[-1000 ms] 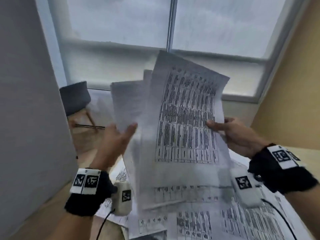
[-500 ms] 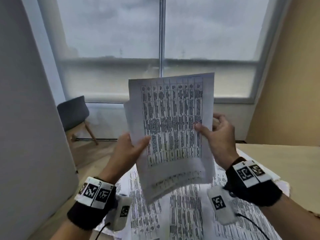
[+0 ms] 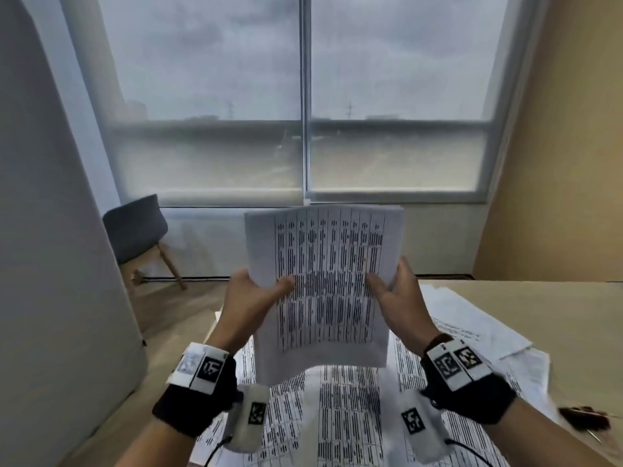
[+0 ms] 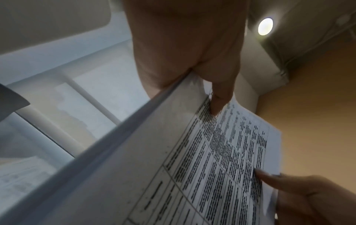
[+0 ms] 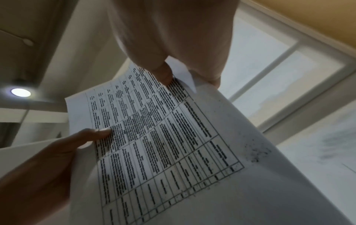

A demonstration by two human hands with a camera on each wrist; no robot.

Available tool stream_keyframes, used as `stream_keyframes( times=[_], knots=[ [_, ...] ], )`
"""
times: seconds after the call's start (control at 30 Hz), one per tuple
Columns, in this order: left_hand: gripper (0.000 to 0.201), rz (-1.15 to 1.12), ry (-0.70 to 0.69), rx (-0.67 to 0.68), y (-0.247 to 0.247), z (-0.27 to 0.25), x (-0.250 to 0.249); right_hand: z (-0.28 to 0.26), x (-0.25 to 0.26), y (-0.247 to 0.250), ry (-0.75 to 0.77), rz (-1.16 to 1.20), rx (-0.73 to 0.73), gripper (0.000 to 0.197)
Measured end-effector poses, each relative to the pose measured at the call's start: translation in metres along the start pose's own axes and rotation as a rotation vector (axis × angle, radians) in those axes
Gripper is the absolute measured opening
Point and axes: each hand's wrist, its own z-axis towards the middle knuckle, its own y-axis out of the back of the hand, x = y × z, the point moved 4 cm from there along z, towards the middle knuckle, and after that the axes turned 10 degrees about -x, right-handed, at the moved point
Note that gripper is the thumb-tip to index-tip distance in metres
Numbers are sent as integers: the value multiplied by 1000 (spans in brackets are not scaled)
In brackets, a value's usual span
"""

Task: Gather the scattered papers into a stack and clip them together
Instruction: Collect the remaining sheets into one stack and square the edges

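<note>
I hold a squared-up stack of printed table sheets [image 3: 325,284] upright above the table, its lower edge bowed and off the surface. My left hand [image 3: 256,294] pinches its left edge, thumb on the front; my right hand [image 3: 392,291] pinches its right edge the same way. In the left wrist view the stack [image 4: 173,167] shows edge-on under my left thumb [image 4: 217,97]. In the right wrist view the stack [image 5: 173,144] sits under my right thumb [image 5: 163,74]. More printed sheets [image 3: 340,416] lie flat on the table below. A dark, blurred clip-like object [image 3: 588,417] lies at the table's right.
The light wooden table [image 3: 556,318] runs to the right, with loose white sheets [image 3: 472,318] spread over it. A grey chair [image 3: 136,230] stands at the back left by the window. A pale partition [image 3: 50,264] fills the left side. A yellow wall lies to the right.
The fanned, loose sheets have been drawn into one even stack. Both hands have come lower and closer to the table with it, and the view has tilted up.
</note>
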Motion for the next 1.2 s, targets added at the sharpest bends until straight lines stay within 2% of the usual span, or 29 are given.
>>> stream_keyframes(
  times=[0.13,0.2,0.27,0.3,0.4,0.47,0.5,0.53,0.57,0.63,0.8,0.87,0.9,0.97,1.0,1.1,1.17,1.2],
  knots=[
    [43,-36,46,69,1,-6,9,-2,-8,-1,-78,-3,63,72],
    [52,26,86,75,-1,-22,21,-12,-24,-3,-140,-44,137,60],
    [63,53,98,20,3,-30,31,-18,-35,-1,-159,-169,202,49],
    [56,45,97,-14,7,-30,32,-16,-41,5,-151,-296,221,46],
    [16,39,52,-109,24,-19,28,-5,-57,44,-156,-705,267,46],
    [9,56,-12,-143,34,-13,21,1,-76,85,-289,-933,281,59],
    [10,37,-42,-151,38,-11,16,3,-85,104,-345,-1060,295,77],
    [19,17,-76,-156,39,-9,12,2,-94,122,-406,-1178,309,90],
    [28,11,-112,-159,41,-7,9,-1,-99,135,-442,-1271,326,94],
    [27,16,-150,-166,40,-2,7,-10,-105,153,-480,-1349,348,94],
    [24,21,-198,-180,32,3,7,-20,-116,170,-513,-1309,226,105],
    [27,32,-181,-170,29,3,7,-19,-118,171,-521,-1296,219,104],
    [27,48,-176,-172,28,3,8,-20,-119,170,-528,-1299,241,97],
    [22,83,-164,-183,28,3,7,-19,-119,169,-535,-1274,260,68],
    [20,105,-163,-184,28,3,7,-18,-120,170,-527,-1265,239,57],
    [14,132,-169,-213,33,2,2,-11,-101,175,-425,-1193,85,38],
    [30,134,-175,-243,38,4,-4,-6,-72,179,-338,-1010,34,24],
    [35,129,-183,-252,42,7,-5,-5,-55,180,-334,-831,23,19]
  ],
)
